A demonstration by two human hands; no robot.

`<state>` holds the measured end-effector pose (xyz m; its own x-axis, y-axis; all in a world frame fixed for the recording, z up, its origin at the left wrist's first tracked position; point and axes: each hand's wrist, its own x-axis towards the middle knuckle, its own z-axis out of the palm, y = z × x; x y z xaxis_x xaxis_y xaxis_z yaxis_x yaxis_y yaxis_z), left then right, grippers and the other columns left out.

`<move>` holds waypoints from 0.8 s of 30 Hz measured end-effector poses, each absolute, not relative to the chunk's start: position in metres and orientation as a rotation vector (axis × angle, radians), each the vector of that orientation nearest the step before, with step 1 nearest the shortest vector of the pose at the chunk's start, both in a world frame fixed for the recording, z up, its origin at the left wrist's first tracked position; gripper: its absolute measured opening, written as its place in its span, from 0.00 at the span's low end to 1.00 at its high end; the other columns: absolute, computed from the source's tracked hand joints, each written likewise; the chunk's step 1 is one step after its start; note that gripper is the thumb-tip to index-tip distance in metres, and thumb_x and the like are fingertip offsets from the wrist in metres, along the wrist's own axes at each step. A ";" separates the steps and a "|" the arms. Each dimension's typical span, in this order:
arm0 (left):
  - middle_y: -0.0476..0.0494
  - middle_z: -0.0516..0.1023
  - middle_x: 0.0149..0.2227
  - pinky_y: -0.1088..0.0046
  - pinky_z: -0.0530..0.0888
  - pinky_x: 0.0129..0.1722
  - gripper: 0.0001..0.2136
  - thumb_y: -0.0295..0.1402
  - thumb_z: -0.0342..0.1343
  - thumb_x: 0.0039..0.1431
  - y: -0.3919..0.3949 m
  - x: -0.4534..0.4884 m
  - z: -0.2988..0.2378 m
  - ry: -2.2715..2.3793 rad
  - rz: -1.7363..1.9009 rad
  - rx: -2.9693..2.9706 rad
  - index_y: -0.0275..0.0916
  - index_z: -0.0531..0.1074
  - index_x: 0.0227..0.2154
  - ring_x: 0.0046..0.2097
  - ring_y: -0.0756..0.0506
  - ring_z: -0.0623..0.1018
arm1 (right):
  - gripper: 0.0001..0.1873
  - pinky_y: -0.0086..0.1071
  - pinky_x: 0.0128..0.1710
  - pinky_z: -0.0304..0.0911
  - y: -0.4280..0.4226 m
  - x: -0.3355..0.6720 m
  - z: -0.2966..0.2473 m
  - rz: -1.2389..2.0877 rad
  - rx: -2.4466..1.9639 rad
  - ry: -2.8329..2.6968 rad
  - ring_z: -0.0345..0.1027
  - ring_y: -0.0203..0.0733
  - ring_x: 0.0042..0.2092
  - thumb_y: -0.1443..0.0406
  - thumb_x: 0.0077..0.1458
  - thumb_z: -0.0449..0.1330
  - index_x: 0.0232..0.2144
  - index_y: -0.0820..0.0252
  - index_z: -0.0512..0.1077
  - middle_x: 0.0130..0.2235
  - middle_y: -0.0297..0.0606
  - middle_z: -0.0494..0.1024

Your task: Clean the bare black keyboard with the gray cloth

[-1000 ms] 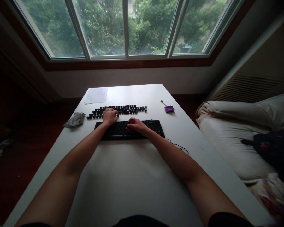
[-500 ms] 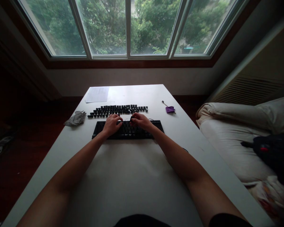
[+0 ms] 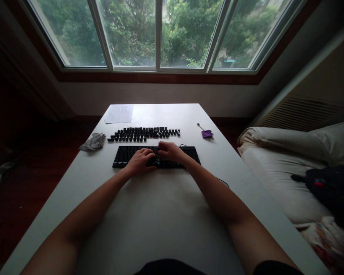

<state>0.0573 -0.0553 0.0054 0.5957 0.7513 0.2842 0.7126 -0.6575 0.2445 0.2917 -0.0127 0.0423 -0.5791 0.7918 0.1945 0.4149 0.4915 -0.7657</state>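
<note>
A black keyboard (image 3: 123, 156) lies across the table in front of me. My left hand (image 3: 141, 160) rests on its middle part, palm down, fingers stretched out and thumb apart. Just to its right, my right hand (image 3: 169, 152) is closed in a pinch low over the keys, its fingertips close to my left fingers. What the pinch holds is hidden. A thin, pale, wire-like thing shows faintly just beyond the right fingertips. Behind the keyboard stand rows of loose black keycaps (image 3: 137, 133).
A crumpled grey cloth (image 3: 94, 142) lies on the left of the white table (image 3: 160, 214). Sheets of paper (image 3: 119, 114) lie at the far left corner. On the right are a small brush (image 3: 200, 125) and a purple cloth (image 3: 207, 134). A pale sofa (image 3: 275, 168) stands beside the table.
My left hand has slid right and nearer to me, onto the keyboard's middle. The right hand has come down onto the keys from slightly above; a dark piece seen between its fingers is now hidden.
</note>
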 end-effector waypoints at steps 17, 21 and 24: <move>0.40 0.74 0.57 0.52 0.68 0.58 0.22 0.48 0.64 0.58 -0.046 0.046 0.001 1.253 0.621 2.717 0.47 0.74 0.53 0.58 0.34 0.71 | 0.09 0.28 0.31 0.60 -0.003 0.312 0.040 1.088 -0.887 -2.266 0.66 0.35 0.29 0.61 0.53 0.65 0.34 0.59 0.72 0.27 0.29 0.74; 0.40 0.74 0.57 0.52 0.68 0.59 0.23 0.47 0.64 0.58 -0.048 0.047 0.003 1.246 0.628 2.714 0.46 0.74 0.54 0.58 0.34 0.71 | 0.12 0.31 0.34 0.67 0.005 0.320 0.032 1.389 -0.830 -2.090 0.74 0.39 0.33 0.58 0.51 0.67 0.33 0.59 0.70 0.30 0.33 0.80; 0.39 0.74 0.57 0.53 0.68 0.59 0.22 0.47 0.64 0.59 -0.048 0.047 0.004 1.248 0.637 2.712 0.45 0.74 0.53 0.58 0.35 0.71 | 0.17 0.34 0.37 0.72 0.010 0.325 0.030 1.561 -0.806 -1.884 0.78 0.42 0.35 0.56 0.49 0.70 0.32 0.59 0.68 0.32 0.37 0.82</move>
<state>0.0468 -0.0483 0.0036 0.5796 0.7435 0.3336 0.7064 -0.6625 0.2491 0.3254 0.0096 0.0300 -0.6637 0.7468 0.0420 0.0977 0.1421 -0.9850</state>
